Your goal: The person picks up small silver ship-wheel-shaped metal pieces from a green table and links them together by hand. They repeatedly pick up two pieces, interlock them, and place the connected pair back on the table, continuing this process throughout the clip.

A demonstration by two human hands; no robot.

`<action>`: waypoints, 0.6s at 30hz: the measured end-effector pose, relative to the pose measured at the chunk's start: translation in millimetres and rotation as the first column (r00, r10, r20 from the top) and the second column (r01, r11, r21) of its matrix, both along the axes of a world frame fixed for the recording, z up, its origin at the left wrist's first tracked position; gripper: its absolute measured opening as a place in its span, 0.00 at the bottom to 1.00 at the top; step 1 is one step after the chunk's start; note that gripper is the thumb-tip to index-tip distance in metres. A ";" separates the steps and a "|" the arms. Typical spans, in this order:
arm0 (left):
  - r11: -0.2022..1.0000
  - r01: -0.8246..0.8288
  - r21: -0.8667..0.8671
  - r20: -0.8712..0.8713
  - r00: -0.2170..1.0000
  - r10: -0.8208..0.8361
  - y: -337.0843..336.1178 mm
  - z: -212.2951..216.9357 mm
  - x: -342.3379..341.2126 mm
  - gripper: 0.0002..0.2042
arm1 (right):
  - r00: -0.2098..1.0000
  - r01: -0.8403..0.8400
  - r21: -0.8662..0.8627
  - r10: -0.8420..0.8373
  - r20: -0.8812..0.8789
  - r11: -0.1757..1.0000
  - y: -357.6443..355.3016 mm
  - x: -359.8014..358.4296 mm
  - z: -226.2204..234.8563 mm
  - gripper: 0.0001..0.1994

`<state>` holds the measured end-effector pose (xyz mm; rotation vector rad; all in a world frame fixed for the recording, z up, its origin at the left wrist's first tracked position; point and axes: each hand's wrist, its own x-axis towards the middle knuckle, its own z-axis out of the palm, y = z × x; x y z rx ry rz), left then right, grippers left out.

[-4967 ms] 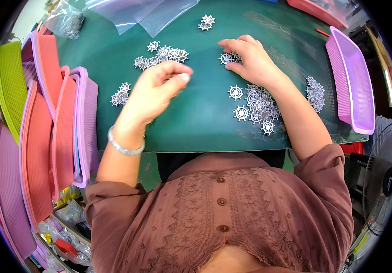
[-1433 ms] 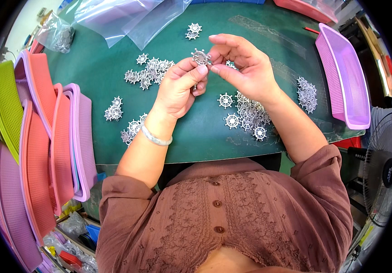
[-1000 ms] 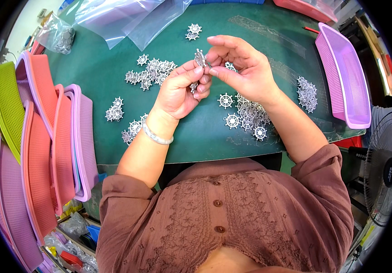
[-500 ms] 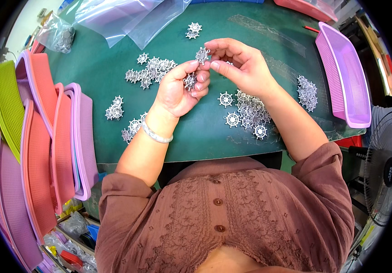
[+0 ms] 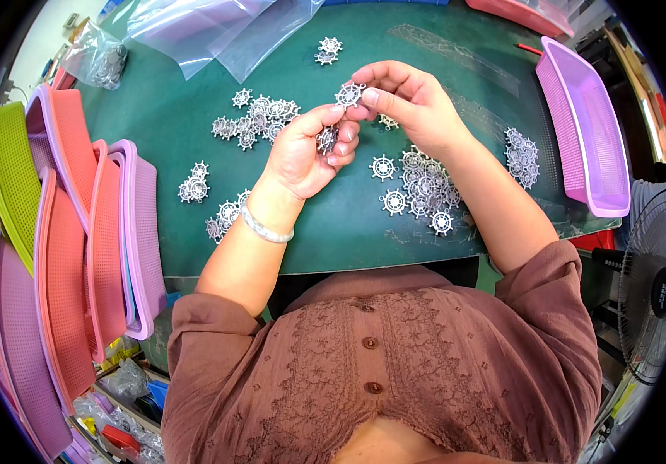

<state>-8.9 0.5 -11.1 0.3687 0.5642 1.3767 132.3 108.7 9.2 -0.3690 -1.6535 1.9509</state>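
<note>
Left fingers (image 5: 344,147) curled, right fingers (image 5: 387,72) bent

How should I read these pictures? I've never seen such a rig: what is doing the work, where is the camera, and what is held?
There is no machine: you see a person's bare left hand and right hand. The view is from a wide fisheye camera worn on the head, looking down, so straight edges bend near the rim. On the green table lie groups of silver wheel-shaped pieces, with clear plastic bags at the far side and a lilac basket at the right. One raised piece is held where the hands meet; further pieces sit in the curled left hand.
</note>
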 end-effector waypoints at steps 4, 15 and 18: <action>1.000 0.002 -0.013 -0.005 1.000 -0.003 -0.3 0.1 0.8 0.13 | 1.000 -0.024 -0.065 0.025 0.013 0.998 5.1 -1.2 -6.3 0.09; 1.000 -0.007 0.012 -0.027 1.000 0.007 -1.4 5.1 4.5 0.13 | 0.999 -0.026 -0.147 0.031 0.030 0.989 7.4 -1.6 -12.9 0.08; 0.999 0.011 0.034 -0.033 0.999 -0.010 -1.5 3.8 3.0 0.14 | 0.999 -0.030 -0.220 0.023 -0.034 0.975 6.7 -2.0 -9.8 0.07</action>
